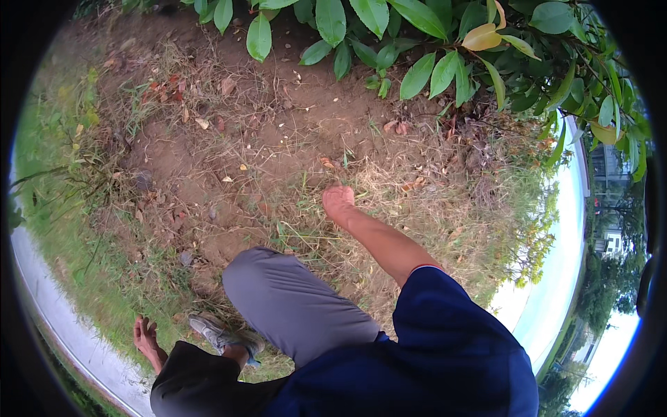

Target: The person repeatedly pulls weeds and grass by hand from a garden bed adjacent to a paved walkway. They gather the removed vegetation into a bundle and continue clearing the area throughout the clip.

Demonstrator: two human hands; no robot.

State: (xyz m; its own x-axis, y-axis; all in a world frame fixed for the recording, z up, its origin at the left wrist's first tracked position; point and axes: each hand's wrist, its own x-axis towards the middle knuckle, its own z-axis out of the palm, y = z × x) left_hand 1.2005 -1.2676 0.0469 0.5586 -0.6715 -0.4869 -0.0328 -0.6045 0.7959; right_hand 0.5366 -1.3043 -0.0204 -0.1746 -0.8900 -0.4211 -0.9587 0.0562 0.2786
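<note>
My right hand (338, 200) is down at the ground in front of me, its fingers closed among thin green weeds (309, 198) and dry grass. What lies inside the fist is hidden, though a few green blades show right beside it. My left hand (146, 338) hangs low at the left, near my grey shoe (214, 332). Its fingers are loosely curled and apart, with nothing visible in them. Between the two hands rises my bent knee in grey trousers (295, 302).
A bush with glossy green leaves (330, 21) overhangs the far side and far right. Bare brown soil (278, 97) with straw and fallen leaves spreads beneath it. Greener grass (48, 153) grows at the left, bordered by a pale paved strip (59, 306). A yellowish shrub (528, 243) stands at right.
</note>
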